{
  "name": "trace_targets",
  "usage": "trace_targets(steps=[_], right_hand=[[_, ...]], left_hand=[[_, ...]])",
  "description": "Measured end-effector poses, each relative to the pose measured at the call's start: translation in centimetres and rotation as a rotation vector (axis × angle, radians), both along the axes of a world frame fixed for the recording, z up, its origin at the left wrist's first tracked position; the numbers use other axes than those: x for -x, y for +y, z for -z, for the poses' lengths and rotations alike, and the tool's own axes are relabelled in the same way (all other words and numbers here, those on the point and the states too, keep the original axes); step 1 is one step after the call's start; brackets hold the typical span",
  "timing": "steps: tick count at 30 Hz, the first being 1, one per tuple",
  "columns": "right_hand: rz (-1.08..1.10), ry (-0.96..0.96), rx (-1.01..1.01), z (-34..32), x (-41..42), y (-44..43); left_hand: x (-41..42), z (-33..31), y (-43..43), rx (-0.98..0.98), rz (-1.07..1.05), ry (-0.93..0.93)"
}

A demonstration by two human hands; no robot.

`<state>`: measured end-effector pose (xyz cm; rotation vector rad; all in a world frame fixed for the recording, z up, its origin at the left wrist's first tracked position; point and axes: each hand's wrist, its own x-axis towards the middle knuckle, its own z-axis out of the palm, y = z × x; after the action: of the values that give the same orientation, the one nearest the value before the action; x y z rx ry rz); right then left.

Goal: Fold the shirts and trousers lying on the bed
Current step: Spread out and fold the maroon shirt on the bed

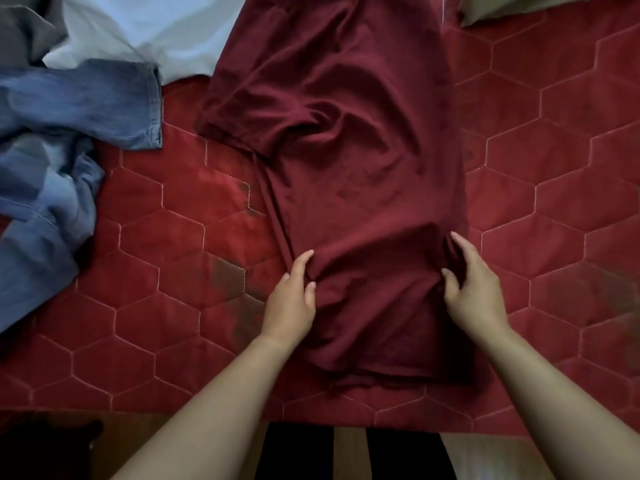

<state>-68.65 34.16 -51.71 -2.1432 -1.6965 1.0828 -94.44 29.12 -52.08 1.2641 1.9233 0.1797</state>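
At the bottom edge, a strip of wooden floor (485, 455) is showing. The person's dark-clad legs (298, 452) are being cut off by the frame there. A dark shape (45, 445) in the lower left corner is too dim to make out. Both bare forearms are reaching forward over the near edge of the red quilted bed (554, 202).

The left hand (291, 299) is pinching a ridge of cloth at the left side edge of the maroon shirt (363, 150). Its fingers (304, 261) are lying along the fold, with the thumb closing against them. The right hand (474, 292) is gripping the right side edge the same way, gathering cloth between thumb and fingers. How much fabric is tucked under either palm is hidden.

The shirt is lying lengthwise down the middle of the bed. Its hem is lying near the bed's front edge and one sleeve is sticking out to the left. Its far end is running out of the top of the frame.

A broad stretch of quilt is showing to the right of the shirt, and a narrower one to the left. Beyond that left strip, crumpled blue jeans (69, 109) are lying partly out of frame. Farther back, a pale garment (149, 29) is touching the shirt's upper left edge. A grey garment (24, 26) and an olive cloth (502, 8) are sitting in the far corners, both cut off.
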Motion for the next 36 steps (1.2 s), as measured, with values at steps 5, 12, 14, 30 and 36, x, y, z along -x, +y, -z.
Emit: trace_targets(steps=[5,12,14,30,36], right_hand=[[-0.095,-0.083,0.057,-1.1,-3.5,-2.5],[-0.185,-0.171,-0.202,-1.5,-0.2,1.2],[-0.239,-0.095,-0.24,-1.1,3.4,4.2],[-0.643,-0.303,-0.089,5.7,15.6,15.2],[-0.227,-0.221,-0.329,3.8,11.5,15.9]], left_hand=[[-1.2,-1.0,-3.4,0.089,0.13,0.028],[-0.1,-1.3,0.8,-0.042,0.021,0.298],[1.0,-1.0,4.7,-0.104,-0.035,0.322],[11.7,3.2,19.9,-0.136,-0.187,0.295],[10.0,2.4,21.6,-0.209,-0.233,0.305]])
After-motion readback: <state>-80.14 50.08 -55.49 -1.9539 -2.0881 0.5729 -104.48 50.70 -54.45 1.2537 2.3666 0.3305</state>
